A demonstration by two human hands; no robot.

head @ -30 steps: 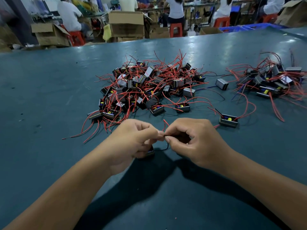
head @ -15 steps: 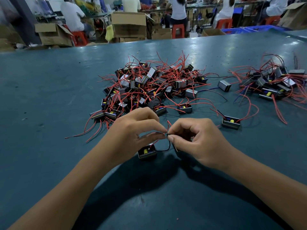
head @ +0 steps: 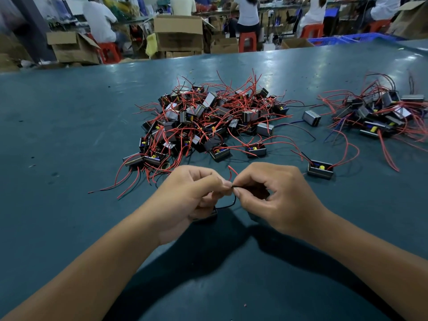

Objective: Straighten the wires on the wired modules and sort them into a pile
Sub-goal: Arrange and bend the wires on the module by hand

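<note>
My left hand (head: 187, 200) and my right hand (head: 273, 198) meet fingertip to fingertip above the table, both pinching the thin black wire (head: 228, 205) of one small module (head: 206, 216). That module is mostly hidden under my left hand. A red wire end (head: 230, 172) sticks up between the hands. Behind them lies a big tangled heap of black modules with red wires (head: 208, 119). A second, smaller pile of modules (head: 379, 114) lies at the far right.
Two single modules lie apart: one (head: 320, 169) just right of my right hand, one (head: 311, 118) between the piles. The green table (head: 69, 135) ends at a far edge, beyond which stand cardboard boxes (head: 178, 33) and seated people.
Both hands dropped slightly toward me, still pinching the black wire. The module, visible under my left hand half a second ago, is now mostly covered by it.
</note>
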